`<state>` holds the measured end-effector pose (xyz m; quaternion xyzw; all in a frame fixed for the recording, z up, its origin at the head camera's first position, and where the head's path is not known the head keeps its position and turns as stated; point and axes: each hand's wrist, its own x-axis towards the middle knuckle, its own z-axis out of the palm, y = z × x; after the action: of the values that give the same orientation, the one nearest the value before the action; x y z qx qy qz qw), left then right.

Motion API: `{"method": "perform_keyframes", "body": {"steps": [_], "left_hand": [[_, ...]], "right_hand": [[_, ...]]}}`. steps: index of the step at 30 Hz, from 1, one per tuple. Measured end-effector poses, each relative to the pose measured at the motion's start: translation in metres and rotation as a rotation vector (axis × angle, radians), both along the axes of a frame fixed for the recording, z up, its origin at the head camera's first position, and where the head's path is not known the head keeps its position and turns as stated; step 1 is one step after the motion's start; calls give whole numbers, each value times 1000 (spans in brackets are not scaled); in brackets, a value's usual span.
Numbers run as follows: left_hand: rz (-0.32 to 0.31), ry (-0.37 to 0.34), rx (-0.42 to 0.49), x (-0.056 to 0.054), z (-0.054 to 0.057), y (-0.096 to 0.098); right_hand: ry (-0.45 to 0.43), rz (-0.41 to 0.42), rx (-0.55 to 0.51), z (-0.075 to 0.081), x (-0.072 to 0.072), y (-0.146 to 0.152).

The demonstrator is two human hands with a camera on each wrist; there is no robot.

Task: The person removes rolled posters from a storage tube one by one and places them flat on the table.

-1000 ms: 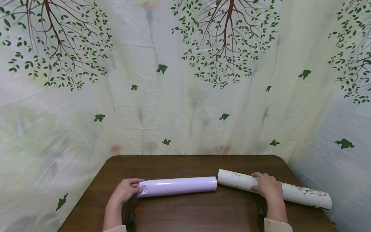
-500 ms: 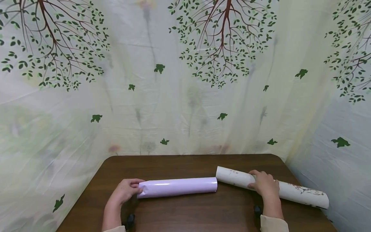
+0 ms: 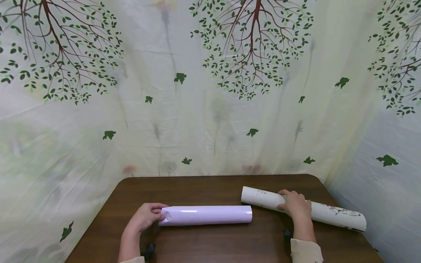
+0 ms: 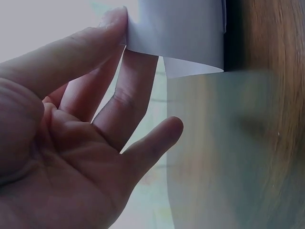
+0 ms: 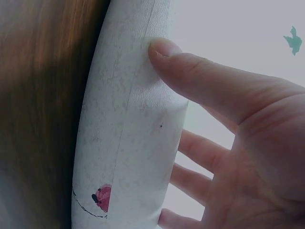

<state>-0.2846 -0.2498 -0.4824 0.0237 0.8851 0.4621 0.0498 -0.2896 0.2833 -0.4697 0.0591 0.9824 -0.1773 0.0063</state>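
A glossy pale purple roll of sheet material (image 3: 207, 214) lies lengthwise across the middle of the table. My left hand (image 3: 146, 216) pinches its left end between thumb and fingers; in the left wrist view the thumb presses the roll's edge (image 4: 176, 28) and the little finger sticks out free. To the right, a longer white roll (image 3: 338, 216) printed with dark branches and red blossoms lies at a slant. My right hand (image 3: 297, 205) grips it near its middle, thumb on the near side and fingers over the far side. The right wrist view shows a pink blossom on the white roll (image 5: 124, 124).
Both rolls are over a brown wooden table (image 3: 217, 244) with rounded far corners. Behind and beside it hangs a pale curtain (image 3: 210, 120) printed with trees and green leaves. Dark wrist devices (image 3: 149, 252) show beneath the wrists.
The white roll and my right hand have shifted left and slightly away from me. The purple roll has moved a little right, its right end swinging nearer, so the ends now overlap sideways.
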Motion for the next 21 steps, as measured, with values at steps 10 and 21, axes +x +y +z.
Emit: {"method": "perform_keyframes", "body": {"steps": [10, 21], "left_hand": [[-46, 5, 35, -2, 0, 13], [-67, 24, 15, -3, 0, 21]], "right_hand": [[19, -7, 6, -1, -11, -17], [32, -4, 11, -3, -17, -35]]}}
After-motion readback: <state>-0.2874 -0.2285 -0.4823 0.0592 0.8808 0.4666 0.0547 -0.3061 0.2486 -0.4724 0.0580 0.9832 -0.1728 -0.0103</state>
